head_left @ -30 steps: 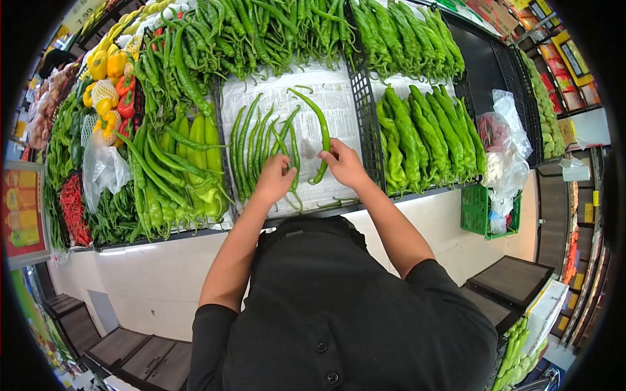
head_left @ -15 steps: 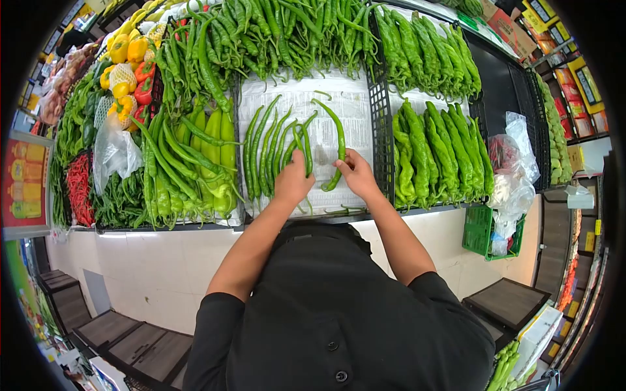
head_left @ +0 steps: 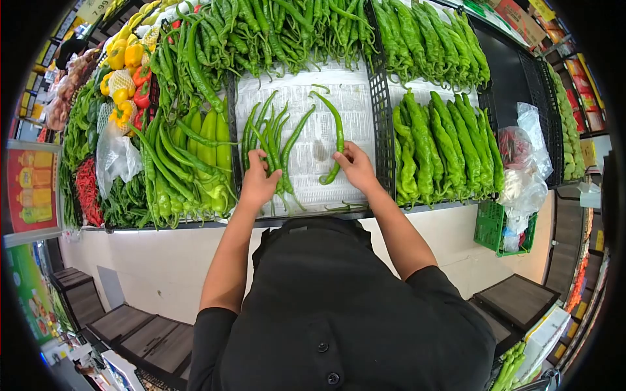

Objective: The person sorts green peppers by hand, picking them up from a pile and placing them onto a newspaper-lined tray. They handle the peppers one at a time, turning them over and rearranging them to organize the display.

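Long green chili peppers (head_left: 285, 143) lie bunched on the newspaper-lined middle section (head_left: 306, 195). My left hand (head_left: 261, 182) is at their lower part, thumb and fingers closed around some of them; the hand hides part of the bunch. A single curved green chili pepper (head_left: 338, 124) stands apart to the right. Near its lower end it is pinched by my right hand (head_left: 357, 171), and its upper part reaches away from me over the paper. A small stem piece (head_left: 321, 86) lies just beyond its tip.
A pile of green chilies (head_left: 287, 32) fills the back. Rows of thicker green peppers (head_left: 447, 146) lie right of a black crate wall (head_left: 381, 111). On the left are pale green peppers (head_left: 208, 146) and red chilies (head_left: 87, 192). A green basket (head_left: 492, 228) stands at lower right.
My left hand has moved left, and the spread row of chilies is now pushed together into a tighter bunch. My right hand stays on the single chili.
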Tool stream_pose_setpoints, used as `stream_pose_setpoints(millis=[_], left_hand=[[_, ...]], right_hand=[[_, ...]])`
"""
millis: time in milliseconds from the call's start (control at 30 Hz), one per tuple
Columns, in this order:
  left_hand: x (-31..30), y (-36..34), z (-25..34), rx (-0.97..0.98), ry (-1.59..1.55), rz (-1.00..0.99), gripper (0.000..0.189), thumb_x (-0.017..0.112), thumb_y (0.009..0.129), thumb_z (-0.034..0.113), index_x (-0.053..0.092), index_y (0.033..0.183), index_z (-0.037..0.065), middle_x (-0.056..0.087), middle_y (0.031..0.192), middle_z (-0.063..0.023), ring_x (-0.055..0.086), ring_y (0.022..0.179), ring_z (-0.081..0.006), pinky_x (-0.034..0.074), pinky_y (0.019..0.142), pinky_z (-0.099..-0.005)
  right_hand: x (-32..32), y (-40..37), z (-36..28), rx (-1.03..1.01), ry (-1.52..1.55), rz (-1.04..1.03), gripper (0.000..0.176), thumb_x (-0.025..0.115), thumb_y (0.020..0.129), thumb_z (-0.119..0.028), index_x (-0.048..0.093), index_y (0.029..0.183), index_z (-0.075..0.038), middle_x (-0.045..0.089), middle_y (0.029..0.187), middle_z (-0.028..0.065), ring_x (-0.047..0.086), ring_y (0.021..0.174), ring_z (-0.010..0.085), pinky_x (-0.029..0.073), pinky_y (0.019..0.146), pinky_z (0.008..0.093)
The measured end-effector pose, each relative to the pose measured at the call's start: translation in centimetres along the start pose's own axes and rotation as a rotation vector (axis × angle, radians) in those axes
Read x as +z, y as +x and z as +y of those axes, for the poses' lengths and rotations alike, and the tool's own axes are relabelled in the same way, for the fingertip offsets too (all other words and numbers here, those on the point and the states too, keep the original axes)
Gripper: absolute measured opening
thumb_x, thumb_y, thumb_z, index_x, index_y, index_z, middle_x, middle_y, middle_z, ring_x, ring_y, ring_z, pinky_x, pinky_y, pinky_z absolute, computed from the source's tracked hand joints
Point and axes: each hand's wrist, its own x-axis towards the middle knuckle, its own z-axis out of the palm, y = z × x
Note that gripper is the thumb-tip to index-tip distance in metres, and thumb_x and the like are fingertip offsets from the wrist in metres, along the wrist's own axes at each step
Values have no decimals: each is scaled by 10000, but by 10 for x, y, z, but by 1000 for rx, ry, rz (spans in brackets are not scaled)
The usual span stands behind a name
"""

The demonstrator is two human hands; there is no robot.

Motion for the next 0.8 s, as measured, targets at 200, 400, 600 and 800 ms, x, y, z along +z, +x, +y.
stream_pose_setpoints(millis=[200, 400, 600, 800], left_hand=[[6, 5, -28, -36, -8, -49, 597, 724, 878, 33, 292, 1281, 116, 513, 880, -120, 567, 743, -266, 469, 693, -405], [4, 6, -33, -25, 0, -42, 608, 722, 883, 17, 290, 1298, 123, 501, 874, -99, 538, 743, -237, 465, 699, -391], [5, 11, -38, -54, -17, -79, 606, 732, 879, 26, 322, 1314, 125, 510, 916, -107, 538, 766, -243, 467, 722, -382], [9, 8, -35, -35, 40, -46, 634, 763, 847, 42, 353, 1326, 108, 535, 956, -119, 557, 791, -263, 481, 749, -403]], right_hand=[[2, 2, 10, 5, -8, -46, 233, 689, 951, -116, 629, 1156, -24, 536, 738, -34, 459, 675, 75, 420, 636, 258], [4, 0, 15, 38, 12, -92, 236, 685, 954, -115, 627, 1164, -27, 546, 746, -29, 462, 681, 77, 421, 638, 263], [12, -4, 8, 42, 33, -140, 247, 676, 960, -116, 614, 1178, -18, 599, 789, -7, 492, 699, 85, 439, 653, 277], [38, -4, 1, -6, -3, -263, 242, 673, 964, -129, 598, 1157, -4, 632, 822, 51, 532, 718, 118, 465, 672, 298]])
